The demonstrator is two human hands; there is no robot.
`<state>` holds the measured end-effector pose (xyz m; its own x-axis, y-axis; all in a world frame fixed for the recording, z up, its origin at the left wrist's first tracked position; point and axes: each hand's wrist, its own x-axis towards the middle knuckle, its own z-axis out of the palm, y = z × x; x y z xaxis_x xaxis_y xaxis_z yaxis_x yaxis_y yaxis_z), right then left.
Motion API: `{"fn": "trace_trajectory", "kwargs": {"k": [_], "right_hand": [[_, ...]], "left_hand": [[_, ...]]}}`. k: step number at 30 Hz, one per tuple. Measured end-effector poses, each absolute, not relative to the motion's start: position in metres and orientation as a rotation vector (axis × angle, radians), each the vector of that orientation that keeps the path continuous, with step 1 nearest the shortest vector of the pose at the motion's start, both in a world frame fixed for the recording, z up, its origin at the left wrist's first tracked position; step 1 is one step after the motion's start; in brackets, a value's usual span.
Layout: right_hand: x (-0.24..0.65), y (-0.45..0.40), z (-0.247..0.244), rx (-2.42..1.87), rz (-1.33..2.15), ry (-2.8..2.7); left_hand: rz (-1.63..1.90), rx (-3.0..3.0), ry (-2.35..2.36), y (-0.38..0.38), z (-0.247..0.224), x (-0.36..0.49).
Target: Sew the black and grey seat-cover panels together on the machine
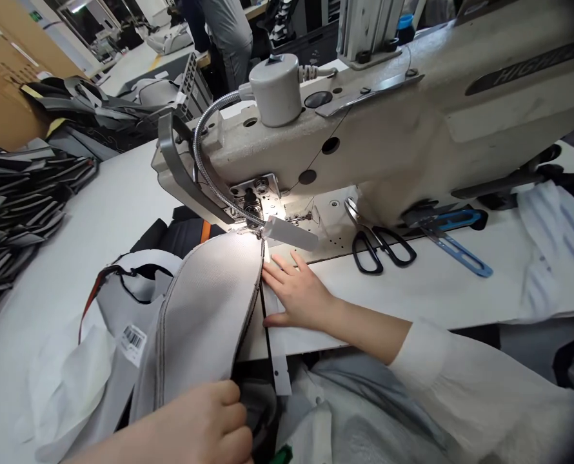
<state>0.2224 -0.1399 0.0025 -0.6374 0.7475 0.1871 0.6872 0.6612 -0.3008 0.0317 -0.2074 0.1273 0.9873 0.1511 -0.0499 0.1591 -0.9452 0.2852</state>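
A grey padded fabric panel (209, 296) with a stitched seam lies under the needle area of the sewing machine (255, 209), lit by a small lamp. My left hand (209, 422) is closed at the panel's lower edge, its fingertips curled out of sight. My right hand (299, 293) lies flat with fingers spread, its fingertips at the panel's right edge just below the needle. A narrow black strip (268, 341) runs down along that edge. A white barcode label (132, 343) shows on grey fabric left of the panel.
Black-handled scissors (376, 241) and a blue-handled cutter (461, 251) lie right of the needle. A white cloth with blue stripes (558, 251) is at the far right. Stacked grey pieces (20, 219) line the left. Another person (224, 38) stands at the back.
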Motion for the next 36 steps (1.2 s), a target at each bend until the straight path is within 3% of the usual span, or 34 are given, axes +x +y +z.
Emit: {"fn": "trace_trajectory", "kwargs": {"k": [5,10,17,20,25,36], "right_hand": [[0.214,-0.133,0.0,-1.138,0.261,-2.559],[0.21,-0.135,-0.002,-1.202,0.274,-2.506],[0.211,-0.132,0.0,-1.169,0.292,-2.545],[0.213,-0.131,-0.002,-1.148,0.299,-2.524],[0.214,-0.137,-0.006,-1.152,0.276,-2.462],[0.218,-0.16,-0.006,-1.127,0.366,-2.472]], "left_hand": [[-0.17,2.737,0.226,-0.214,0.111,0.036],[-0.23,2.766,0.236,-0.187,0.131,0.047],[-0.501,2.911,1.431,-0.101,0.117,0.028],[-0.619,2.769,1.602,-0.082,0.087,0.03],[-0.419,2.701,1.877,-0.088,0.049,0.041],[-0.375,2.732,1.703,-0.076,0.053,0.04]]}}
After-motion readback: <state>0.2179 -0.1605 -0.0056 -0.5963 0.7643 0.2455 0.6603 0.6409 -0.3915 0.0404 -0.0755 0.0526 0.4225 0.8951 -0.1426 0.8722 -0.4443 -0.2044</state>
